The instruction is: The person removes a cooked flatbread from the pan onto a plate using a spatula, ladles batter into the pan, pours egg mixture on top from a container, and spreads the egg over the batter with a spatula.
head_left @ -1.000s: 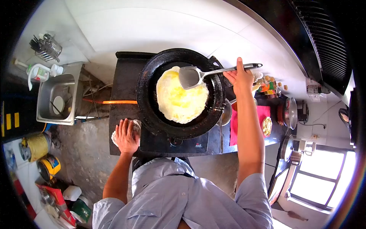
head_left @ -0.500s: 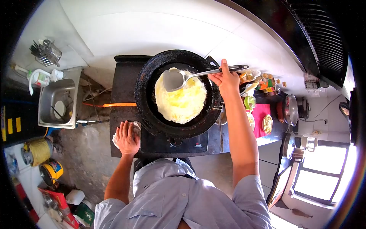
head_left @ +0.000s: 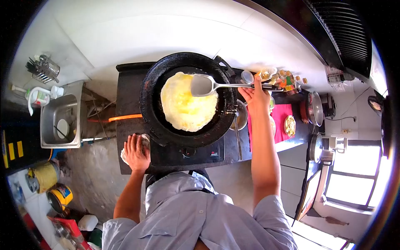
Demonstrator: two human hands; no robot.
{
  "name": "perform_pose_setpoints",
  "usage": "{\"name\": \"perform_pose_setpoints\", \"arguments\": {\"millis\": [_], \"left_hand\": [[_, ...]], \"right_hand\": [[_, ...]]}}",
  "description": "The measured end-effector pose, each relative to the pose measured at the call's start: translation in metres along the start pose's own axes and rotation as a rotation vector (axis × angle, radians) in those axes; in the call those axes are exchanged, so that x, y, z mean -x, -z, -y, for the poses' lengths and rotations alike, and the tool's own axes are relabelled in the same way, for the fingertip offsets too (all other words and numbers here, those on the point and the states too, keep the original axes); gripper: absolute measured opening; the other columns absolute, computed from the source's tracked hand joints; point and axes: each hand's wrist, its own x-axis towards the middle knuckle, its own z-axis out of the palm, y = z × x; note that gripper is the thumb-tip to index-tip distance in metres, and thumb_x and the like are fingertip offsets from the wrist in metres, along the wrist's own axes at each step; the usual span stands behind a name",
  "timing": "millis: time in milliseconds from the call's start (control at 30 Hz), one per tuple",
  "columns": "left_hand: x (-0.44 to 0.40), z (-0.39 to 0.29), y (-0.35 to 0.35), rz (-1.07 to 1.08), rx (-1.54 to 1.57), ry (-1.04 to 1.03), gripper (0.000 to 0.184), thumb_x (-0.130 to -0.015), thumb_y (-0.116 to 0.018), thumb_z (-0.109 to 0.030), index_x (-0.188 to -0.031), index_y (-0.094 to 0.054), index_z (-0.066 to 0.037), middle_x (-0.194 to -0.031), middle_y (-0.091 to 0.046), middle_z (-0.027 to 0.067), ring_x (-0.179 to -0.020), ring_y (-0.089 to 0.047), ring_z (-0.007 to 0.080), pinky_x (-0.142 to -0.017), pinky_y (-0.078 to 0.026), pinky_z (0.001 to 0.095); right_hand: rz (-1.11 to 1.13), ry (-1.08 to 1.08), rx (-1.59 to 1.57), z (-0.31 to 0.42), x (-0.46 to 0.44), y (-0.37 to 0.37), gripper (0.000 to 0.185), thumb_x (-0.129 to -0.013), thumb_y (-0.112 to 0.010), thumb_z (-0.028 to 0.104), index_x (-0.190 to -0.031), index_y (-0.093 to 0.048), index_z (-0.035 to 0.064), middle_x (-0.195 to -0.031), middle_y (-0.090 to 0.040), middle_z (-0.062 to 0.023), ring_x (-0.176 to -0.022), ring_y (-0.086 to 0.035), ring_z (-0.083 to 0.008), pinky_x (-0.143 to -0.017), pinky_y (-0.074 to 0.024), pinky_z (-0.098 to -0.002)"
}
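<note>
- Item inspected: a flat, pale-yellow round (head_left: 183,106), apparently egg, lies spread in the black wok (head_left: 147,98), left of its centre. Edges look whole; a bare dark strip shows on the wok's right side.
- Tool: the metal spatula (head_left: 229,85) reaches in over the wok's right rim, its blade over the round's upper right part. Whether blade and food touch cannot be told.
- Right hand (head_left: 256,96), right of the wok: fingers clamped on the spatula's handle, thumb laid along its far side.
- Left hand (head_left: 136,155), at the wok's lower left: palm down, fingers extended and slightly apart, on a white cloth (head_left: 146,141). Any grip on the cloth cannot be confirmed.
- Handling, in this inspector's judgement: a low blade angle and light, even strokes suit so thin a sheet; a steep corner could tear it. The rim is best loosened all round before the middle is lifted.
- Markings: the cooktop panel (head_left: 200,155) below the wok bears a small red logo with pale lettering, illegible.
- Bottles (head_left: 287,79) right of the wok carry coloured labels, unreadable.
- A yellow tin (head_left: 66,196), well apart at the wok's lower left, has a blue label; text illegible.
</note>
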Motion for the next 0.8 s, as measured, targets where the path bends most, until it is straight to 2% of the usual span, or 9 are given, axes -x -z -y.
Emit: {"name": "perform_pose_setpoints", "arguments": {"millis": [167, 200, 333, 433, 467, 633, 700, 800], "left_hand": [[0.0, 0.002, -0.003, -0.014, -0.01, -0.007, 0.056, -0.092, -0.059, -0.026, -0.145, -0.056, -0.008, -0.156, -0.05, 0.0158, -0.15, -0.039, 0.0372, -0.126, -0.023, 0.0543], [0.001, 0.001, -0.001, -0.013, -0.009, -0.009, 0.055, -0.092, -0.058, -0.026, -0.145, -0.056, -0.008, -0.156, -0.05, 0.0158, -0.15, -0.039, 0.0372, -0.126, -0.023, 0.0543], [0.002, 0.001, -0.001, -0.017, -0.015, -0.014, 0.055, -0.092, -0.058, -0.026, -0.144, -0.056, -0.008, -0.156, -0.05, 0.016, -0.15, -0.039, 0.0373, -0.126, -0.023, 0.0546], [0.002, 0.002, -0.002, -0.028, -0.017, -0.026, 0.055, -0.092, -0.058, -0.026, -0.145, -0.056, -0.009, -0.155, -0.05, 0.0163, -0.149, -0.04, 0.0376, -0.126, -0.023, 0.0546], [0.002, 0.002, -0.002, -0.027, -0.019, -0.023, 0.055, -0.092, -0.058, -0.026, -0.145, -0.056, -0.009, -0.155, -0.051, 0.0163, -0.149, -0.04, 0.0377, -0.126, -0.024, 0.0546], [0.002, 0.0, -0.001, -0.034, -0.019, -0.031, 0.055, -0.092, -0.059, -0.024, -0.145, -0.055, -0.009, -0.154, -0.051, 0.016, -0.149, -0.04, 0.0377, -0.125, -0.024, 0.0543], [0.001, 0.0, -0.001, -0.032, -0.019, -0.029, 0.055, -0.092, -0.06, -0.024, -0.145, -0.055, -0.01, -0.155, -0.051, 0.0158, -0.149, -0.04, 0.0378, -0.125, -0.024, 0.0541], [0.002, 0.002, -0.003, -0.024, -0.029, -0.026, 0.056, -0.092, -0.06, -0.025, -0.145, -0.055, -0.01, -0.155, -0.05, 0.0155, -0.149, -0.039, 0.0379, -0.126, -0.024, 0.0538]], "right_hand": [[0.052, 0.001, -0.032, 0.0, 0.023, 0.003, 0.044, -0.096, -0.078, 0.032, -0.102, -0.055, -0.0046, -0.082, -0.059, -0.0102, -0.072, -0.069, -0.026, -0.077, -0.0701, -0.0477], [0.046, -0.048, -0.024, -0.005, 0.02, -0.001, 0.038, -0.097, -0.077, 0.031, -0.098, -0.055, -0.0009, -0.08, -0.06, -0.0088, -0.073, -0.07, -0.0258, -0.077, -0.0699, -0.048], [0.143, -0.091, -0.094, -0.018, 0.017, -0.022, 0.034, -0.098, -0.076, 0.029, -0.097, -0.056, 0.0017, -0.078, -0.058, -0.0065, -0.07, -0.068, -0.0237, -0.076, -0.0699, -0.0484], [0.055, -0.082, -0.085, -0.022, 0.009, -0.018, 0.034, -0.098, -0.076, 0.028, -0.101, -0.056, 0.0005, -0.082, -0.058, -0.0074, -0.07, -0.067, -0.0241, -0.076, -0.0701, -0.0487], [0.03, -0.082, -0.081, -0.023, 0.005, -0.011, 0.038, -0.097, -0.076, 0.029, -0.107, -0.056, -0.0017, -0.089, -0.059, -0.0104, -0.072, -0.067, -0.0248, -0.077, -0.0704, -0.0486], [-0.089, -0.051, -0.11, -0.018, 0.012, 0.026, 0.046, -0.095, -0.079, 0.031, -0.112, -0.055, -0.0039, -0.095, -0.06, -0.0136, -0.082, -0.069, -0.028, -0.08, -0.07, -0.0481], [-0.087, -0.049, -0.14, -0.017, 0.021, 0.044, 0.045, -0.096, -0.078, 0.033, -0.111, -0.056, -0.003, -0.092, -0.06, -0.0132, -0.083, -0.07, -0.029, -0.082, -0.069, -0.0498], [-0.134, -0.026, -0.163, -0.018, 0.047, 0.067, 0.04, -0.097, -0.077, 0.034, -0.102, -0.058, -0.0006, -0.089, -0.064, -0.0142, -0.084, -0.071, -0.0291, -0.084, -0.0681, -0.0514]]}}
